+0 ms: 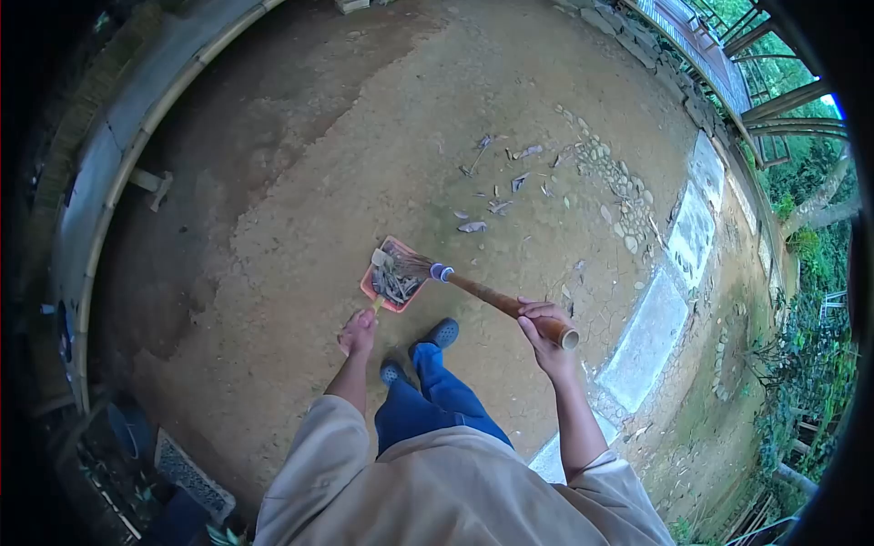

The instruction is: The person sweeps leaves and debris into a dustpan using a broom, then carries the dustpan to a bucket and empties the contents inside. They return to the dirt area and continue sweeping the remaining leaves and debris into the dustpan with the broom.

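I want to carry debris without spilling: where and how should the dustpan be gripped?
Probably by the handle, from the near side: it juts toward the camera, away from the debris in the pan, and the left hand grips there.

– Where is the dustpan [370,281] placed?
– Ahead of the shoes [442,335], held by the left hand [358,331], with leaves [398,288] contained in it
– And the broom [492,298]?
– Gripped by the right hand [548,329], its bristles positioned over the dustpan's right side
– Farther out?
– Loose leaves [472,227] are scattered ahead, pebbles [626,196] are spread to their right, and slabs [645,341] are lined up beyond
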A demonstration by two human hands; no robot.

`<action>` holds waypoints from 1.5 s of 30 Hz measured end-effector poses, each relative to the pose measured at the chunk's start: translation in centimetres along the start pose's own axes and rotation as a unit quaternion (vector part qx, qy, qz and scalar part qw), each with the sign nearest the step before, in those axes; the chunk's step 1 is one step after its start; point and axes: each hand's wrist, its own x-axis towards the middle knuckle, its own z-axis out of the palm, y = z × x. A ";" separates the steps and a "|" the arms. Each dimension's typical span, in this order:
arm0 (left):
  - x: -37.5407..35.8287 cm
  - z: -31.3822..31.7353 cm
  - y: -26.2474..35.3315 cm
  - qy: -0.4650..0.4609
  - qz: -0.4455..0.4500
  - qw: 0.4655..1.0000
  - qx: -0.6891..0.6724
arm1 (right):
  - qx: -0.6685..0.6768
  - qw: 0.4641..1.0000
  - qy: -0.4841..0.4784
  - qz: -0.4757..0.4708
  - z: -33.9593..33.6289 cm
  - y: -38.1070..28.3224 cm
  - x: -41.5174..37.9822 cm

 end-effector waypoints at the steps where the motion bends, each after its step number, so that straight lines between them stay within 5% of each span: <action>1: -0.1 0.3 -0.5 0.006 0.005 1.000 -0.020 | 0.009 1.000 0.013 0.006 -0.1 -1.0 -0.2; 12: -1.9 -0.8 -0.1 0.048 -0.006 0.997 -0.067 | 0.056 0.995 0.079 0.013 -2.1 -7.1 0.0; 20: -5.0 -9.0 0.3 0.084 -0.022 0.992 -0.088 | 0.085 0.985 0.146 0.026 -2.6 -10.3 1.0; 33: -10.2 -24.1 2.7 0.202 0.012 0.960 -0.195 | 0.065 0.995 0.064 -0.047 1.8 -11.6 8.4; 45: -6.6 -29.1 -10.8 0.443 0.042 0.832 -0.332 | 0.076 0.993 0.035 -0.084 14.5 -15.3 9.4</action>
